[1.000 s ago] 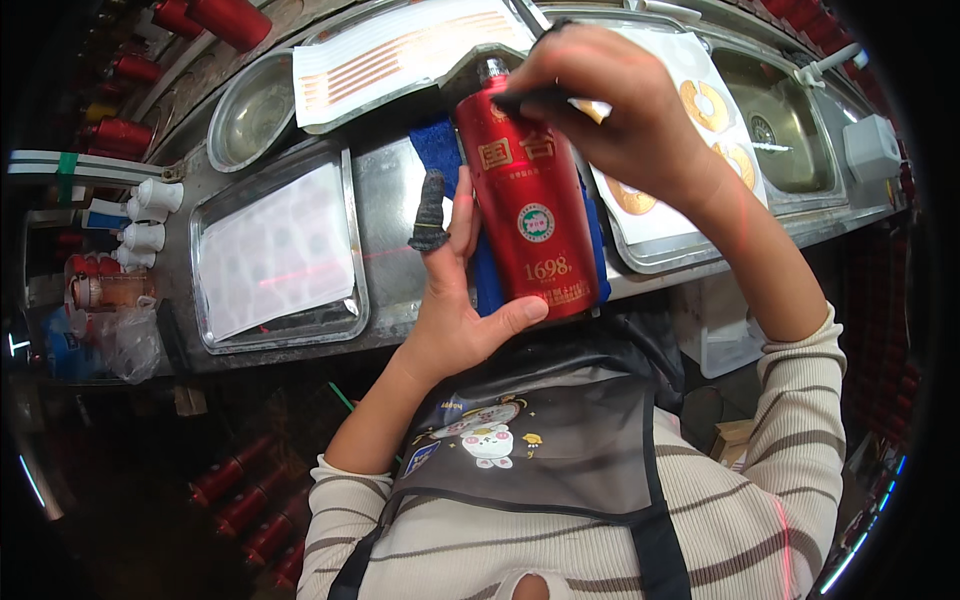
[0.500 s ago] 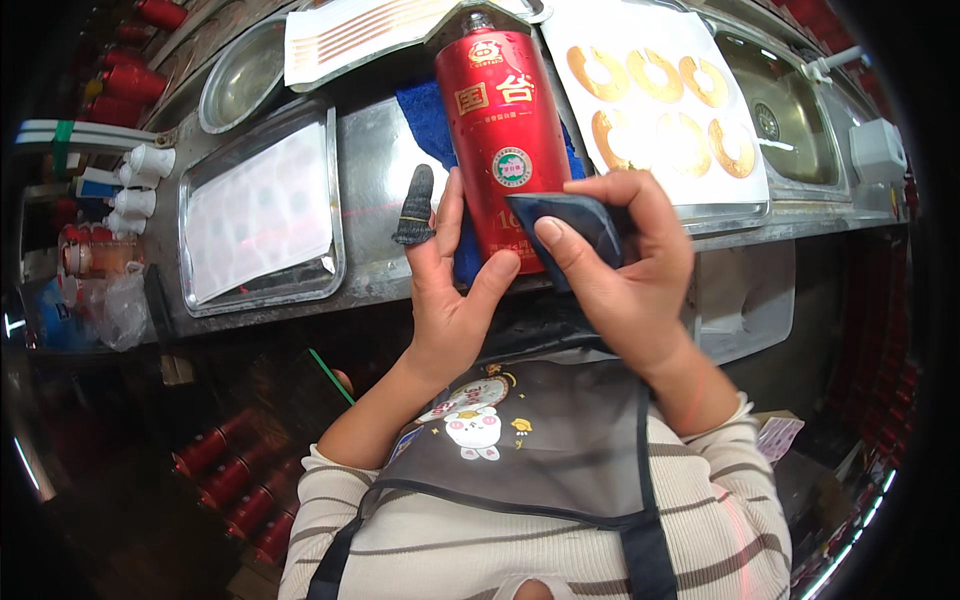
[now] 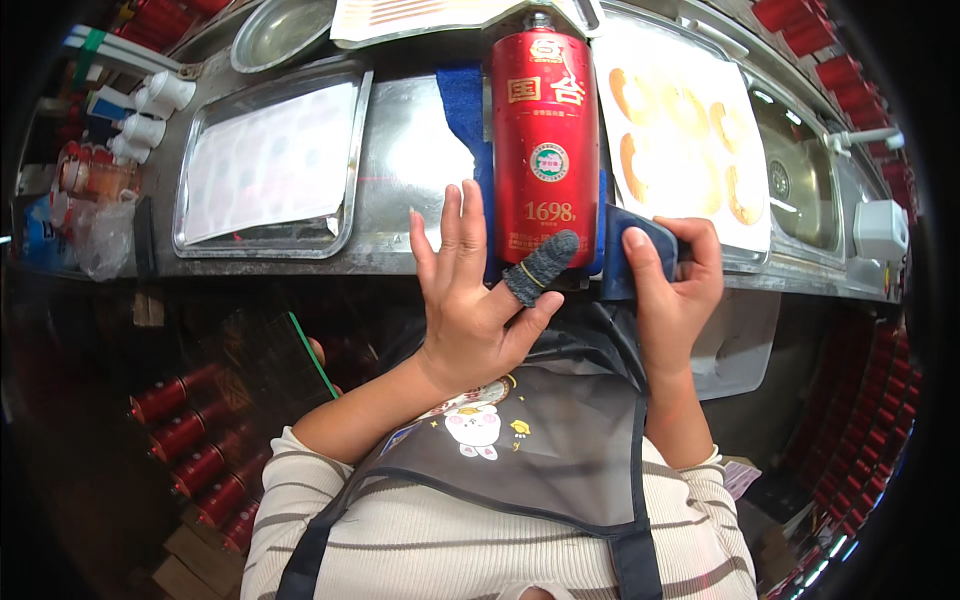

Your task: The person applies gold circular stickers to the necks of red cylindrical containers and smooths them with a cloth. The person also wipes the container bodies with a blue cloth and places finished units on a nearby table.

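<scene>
A red bottle (image 3: 546, 130) with gold and white markings lies on its back on a blue cloth (image 3: 463, 115), its neck pointing away from me. My left hand (image 3: 470, 305) has its fingers spread and holds nothing. A dark grey knitted sleeve (image 3: 540, 270) covers its index finger, which rests over the lower end of the bottle. Just right of the bottle's base, my right hand (image 3: 668, 290) pinches a thin dark blue flat scraper (image 3: 628, 262) between thumb and fingers. The scraper is apart from the bottle's front.
White sheets with gold ring-shaped stickers (image 3: 630, 165) lie at the right, before a sink (image 3: 800, 190). To the left, a metal tray (image 3: 358, 170) holds a pale sheet. A metal bowl (image 3: 250, 50) stands at the back left. Red bottles (image 3: 180, 395) stand below the counter.
My right hand has drawn the scraper off the bottle's lower front to its right side. My left hand has turned, bringing its covered finger from beside the bottle onto its lower end.
</scene>
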